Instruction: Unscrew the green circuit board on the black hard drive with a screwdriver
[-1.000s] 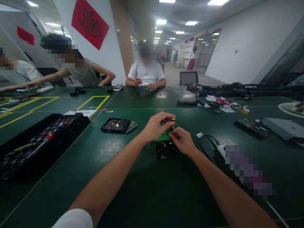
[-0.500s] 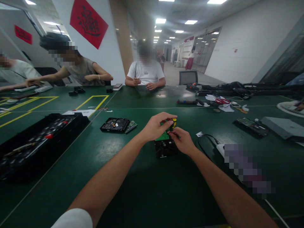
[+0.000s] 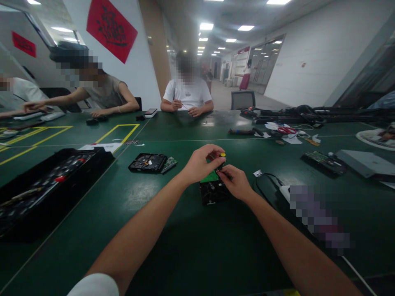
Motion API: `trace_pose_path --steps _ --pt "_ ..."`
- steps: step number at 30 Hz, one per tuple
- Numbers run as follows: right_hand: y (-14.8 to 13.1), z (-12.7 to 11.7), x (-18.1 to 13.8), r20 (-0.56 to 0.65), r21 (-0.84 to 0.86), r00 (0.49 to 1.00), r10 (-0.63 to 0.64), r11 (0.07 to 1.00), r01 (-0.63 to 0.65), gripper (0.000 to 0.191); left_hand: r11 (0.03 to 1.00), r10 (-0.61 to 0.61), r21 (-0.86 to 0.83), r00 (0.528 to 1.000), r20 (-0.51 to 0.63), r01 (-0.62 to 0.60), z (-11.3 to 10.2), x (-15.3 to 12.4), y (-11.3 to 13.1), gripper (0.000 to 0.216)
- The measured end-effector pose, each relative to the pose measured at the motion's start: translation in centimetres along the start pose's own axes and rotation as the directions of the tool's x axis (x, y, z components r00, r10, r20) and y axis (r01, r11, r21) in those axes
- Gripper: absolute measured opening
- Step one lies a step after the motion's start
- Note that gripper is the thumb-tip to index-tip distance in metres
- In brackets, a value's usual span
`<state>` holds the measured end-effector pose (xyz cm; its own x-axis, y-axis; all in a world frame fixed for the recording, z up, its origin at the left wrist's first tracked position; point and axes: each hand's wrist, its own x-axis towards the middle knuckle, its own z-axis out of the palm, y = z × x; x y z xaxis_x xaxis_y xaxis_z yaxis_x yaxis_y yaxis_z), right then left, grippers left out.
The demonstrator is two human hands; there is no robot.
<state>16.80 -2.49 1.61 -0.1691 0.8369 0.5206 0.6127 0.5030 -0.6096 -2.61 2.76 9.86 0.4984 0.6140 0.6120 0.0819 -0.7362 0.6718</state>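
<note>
A black hard drive [image 3: 212,192] with a green circuit board [image 3: 210,178] on top lies on the green table [image 3: 197,238] in front of me. My left hand [image 3: 200,164] is closed around a screwdriver with a red and yellow handle [image 3: 221,156], held upright over the drive. My right hand [image 3: 236,183] pinches at the screwdriver's lower part just above the board; what its fingertips grip is too small to make out.
A second opened hard drive [image 3: 148,162] lies to the left, and a black tool tray [image 3: 46,181] stands further left. A white power strip and black cable [image 3: 271,181] lie to the right. Another drive [image 3: 322,161], scissors and clutter lie at the far right. Other people sit across the table.
My hands have stayed over the drive; the screwdriver handle has turned slightly, with less of the red showing. The view has shifted a little.
</note>
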Motion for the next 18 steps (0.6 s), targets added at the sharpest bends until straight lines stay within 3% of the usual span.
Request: trace_pose_path --steps 18 --pt "-0.14 -0.1 0.03 -0.033 -0.025 0.997 0.064 0.998 -0.064 0.012 1.0 0.014 0.007 0.999 0.045 -0.014 0.09 -0.07 0.02 0.027"
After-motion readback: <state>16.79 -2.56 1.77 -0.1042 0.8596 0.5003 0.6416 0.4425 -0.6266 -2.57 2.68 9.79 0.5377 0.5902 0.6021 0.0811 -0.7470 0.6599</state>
